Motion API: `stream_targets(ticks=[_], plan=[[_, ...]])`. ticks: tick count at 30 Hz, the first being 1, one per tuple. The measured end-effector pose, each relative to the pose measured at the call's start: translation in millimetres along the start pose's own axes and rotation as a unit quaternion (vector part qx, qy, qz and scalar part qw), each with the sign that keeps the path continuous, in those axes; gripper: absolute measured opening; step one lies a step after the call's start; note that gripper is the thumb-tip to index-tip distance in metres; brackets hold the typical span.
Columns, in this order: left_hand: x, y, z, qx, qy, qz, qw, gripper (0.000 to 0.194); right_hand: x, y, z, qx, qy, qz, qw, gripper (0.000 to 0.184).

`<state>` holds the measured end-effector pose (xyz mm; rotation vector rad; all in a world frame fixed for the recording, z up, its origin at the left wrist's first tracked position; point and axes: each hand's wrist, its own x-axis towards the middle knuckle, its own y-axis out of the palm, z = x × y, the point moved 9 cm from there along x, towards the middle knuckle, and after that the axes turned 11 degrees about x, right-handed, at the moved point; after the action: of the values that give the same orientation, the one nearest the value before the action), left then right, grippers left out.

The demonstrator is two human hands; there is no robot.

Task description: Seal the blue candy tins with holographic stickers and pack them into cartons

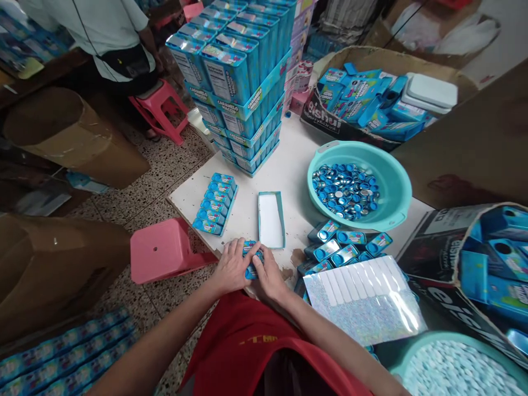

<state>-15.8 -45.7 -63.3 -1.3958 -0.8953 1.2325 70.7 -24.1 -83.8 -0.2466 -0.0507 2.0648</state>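
Left hand and right hand are narrowing around small blue printed metal tins, count hidden, holding them from both sides. Tins are sitting at white tabletop's near edge, just before shallow blue-walled, white-bottomed cardboard tray. Turquoise plastic basin is holding blue-and-silver round caps.

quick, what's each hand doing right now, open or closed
Left hand: laid over the blue tins; whether it grips them cannot be told.
Right hand: closed on the same blue tins.
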Motion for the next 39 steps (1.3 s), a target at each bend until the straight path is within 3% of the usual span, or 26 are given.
stream_targets(ticks=[4, 6, 9, 11, 14, 16, 18, 21, 25, 28, 31, 34, 36, 39], plan=[[0, -21.0, 12, 0.005, 0.005, 0.006, 1.0, 0.08, 18, -56, 8, -0.115, 0.012, -0.125, 0.985, 0.031], [3, -42.8, 29, -0.011, -0.037, -0.014, 0.999, 0.086, 27, -81, 2, -0.204, 0.08, -0.161, 0.962, 0.035], [28, -73.9, 48, -0.066, -0.083, -0.049, 0.993, 0.093, 37, -87, -24, -0.293, 0.235, -0.085, 0.923, 0.044], [60, -81.6, 48, -0.117, -0.072, -0.049, 0.989, 0.096, 40, -82, -38, -0.301, 0.296, -0.042, 0.905, 0.036], [115, -67.4, 36, -0.148, -0.032, 0.011, 0.988, 0.099, 41, -80, -49, -0.299, 0.327, -0.038, 0.896, 0.027], [143, -51.4, 29, -0.106, -0.012, 0.056, 0.993, 0.101, 39, -81, -54, -0.301, 0.335, -0.039, 0.892, 0.03], [162, -42.4, 24, -0.037, 0.012, 0.063, 0.997, 0.099, 38, -82, -57, -0.302, 0.337, -0.035, 0.891, 0.032], [175, -41.2, 25, 0.041, 0.035, 0.028, 0.998, 0.092, 40, -77, -57, -0.303, 0.338, -0.023, 0.891, 0.033], [169, -48.2, 25, 0.076, 0.061, -0.019, 0.995, 0.088, 45, -71, -43, -0.3, 0.324, -0.011, 0.897, 0.033], [151, -61.1, 6, 0.056, 0.063, -0.072, 0.994, 0.084, 33, -80, -19, -0.286, 0.262, -0.006, 0.921, 0.029], [137, -63.9, -45, -0.056, 0.09, -0.09, 0.99, 0.08, 1, -123, 21, -0.297, 0.086, -0.101, 0.946, 0.026], [145, -43.8, -108, -0.229, 0.122, -0.017, 0.966, 0.089, -46, -176, 32, -0.376, 0.003, -0.196, 0.905, 0.027], [160, -26.2, -134, -0.316, 0.107, 0.044, 0.942, 0.106, -65, -196, 20, -0.439, 0.008, -0.177, 0.881, 0.027], [178, -16.1, -143, -0.366, 0.108, 0.095, 0.919, 0.111, -76, -206, 1, -0.487, 0.006, -0.107, 0.867, 0.028]])
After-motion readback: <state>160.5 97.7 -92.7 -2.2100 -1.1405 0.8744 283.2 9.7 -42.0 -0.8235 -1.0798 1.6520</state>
